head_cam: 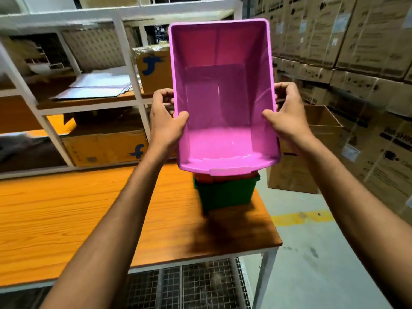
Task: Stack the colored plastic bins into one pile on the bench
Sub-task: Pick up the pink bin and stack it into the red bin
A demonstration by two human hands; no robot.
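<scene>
Head view: pink bin, tilted with its open side toward the camera, held above the green bin on the bench. Left hand and right hand pinch its long rims, thumbs inside. Likely light, stiff and smooth; rim grips suit it.

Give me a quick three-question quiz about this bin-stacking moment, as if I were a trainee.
1. True or false: the pink bin already rests on the pile.
2. Which bin sits lowest on the bench? A) green B) pink C) blue
3. How many hands hold the pink bin?

Key:
1. False; it is held tilted above the pile.
2. A, the green bin, with an orange bin nested inside.
3. Two: left hand and right hand grip its sides.
</scene>
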